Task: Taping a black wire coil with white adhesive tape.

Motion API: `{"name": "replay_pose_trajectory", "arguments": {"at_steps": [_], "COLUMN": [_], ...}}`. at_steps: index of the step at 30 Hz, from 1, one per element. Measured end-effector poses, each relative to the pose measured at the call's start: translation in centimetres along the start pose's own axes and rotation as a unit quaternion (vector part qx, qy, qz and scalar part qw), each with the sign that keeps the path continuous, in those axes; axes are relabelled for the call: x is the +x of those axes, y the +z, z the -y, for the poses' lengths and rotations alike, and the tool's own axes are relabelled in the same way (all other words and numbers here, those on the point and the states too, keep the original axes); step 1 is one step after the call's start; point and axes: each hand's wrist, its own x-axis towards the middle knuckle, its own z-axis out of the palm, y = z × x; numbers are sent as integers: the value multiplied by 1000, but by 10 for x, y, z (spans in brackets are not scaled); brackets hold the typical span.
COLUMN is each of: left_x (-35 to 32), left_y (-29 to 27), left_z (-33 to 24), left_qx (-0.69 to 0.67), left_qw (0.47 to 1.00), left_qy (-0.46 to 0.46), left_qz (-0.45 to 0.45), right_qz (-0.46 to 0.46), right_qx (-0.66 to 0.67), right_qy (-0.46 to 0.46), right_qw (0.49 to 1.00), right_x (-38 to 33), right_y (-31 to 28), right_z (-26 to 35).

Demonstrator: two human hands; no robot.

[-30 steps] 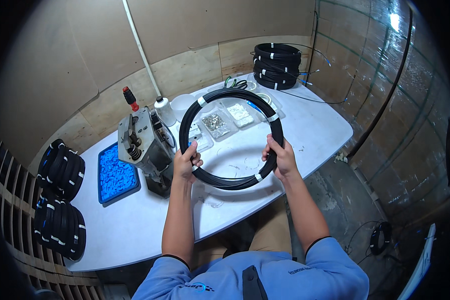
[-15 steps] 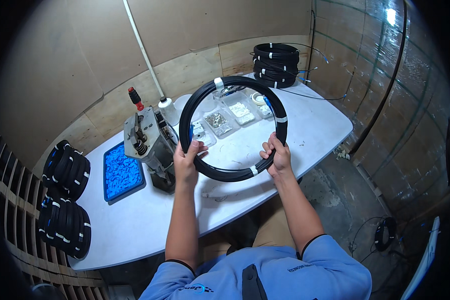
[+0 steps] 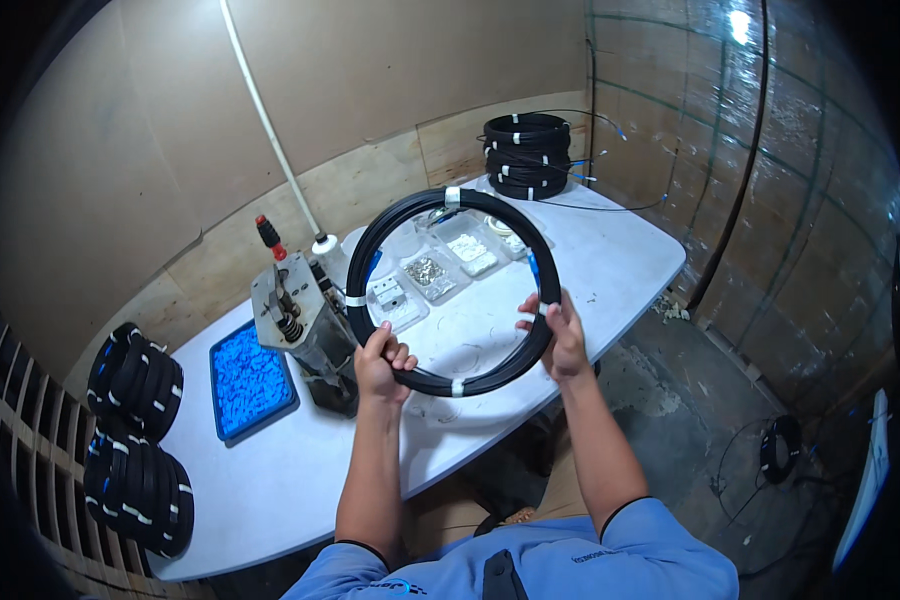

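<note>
Centre frame, the left hand (image 3: 378, 368) clamps the black cable coil (image 3: 363, 268) at its lower left; the right hand (image 3: 565, 340) wraps its right side more loosely. Even, gentle support should keep the loops round.

Workshop, bench machine (image 3: 320, 335), parts tray (image 3: 265, 424), stacked coils (image 3: 526, 168)

Cool light whitens the bench (image 3: 610, 260); a bright glare spot sits high on the plastic-wrapped wall (image 3: 670, 130); soft shadow lies below the black coil (image 3: 360, 270); the floor (image 3: 660, 410) is dimmer; straight edges bow, corners blacken.
</note>
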Motion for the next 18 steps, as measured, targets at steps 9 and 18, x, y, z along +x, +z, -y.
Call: {"name": "replay_pose_trajectory", "arguments": {"at_steps": [9,18], "left_x": [-18,-24], "left_y": [19,-4], "left_z": [-8,-5], "left_qx": [119,124], "left_qw": [993,992], "left_qy": [-22,-26], "left_qz": [11,-26], "right_qz": [-56,-102], "right_qx": [-65,-287], "right_qy": [129,79], "right_qw": [988,949], "right_x": [10,-14], "right_y": [-11,17], "right_z": [32,33]}}
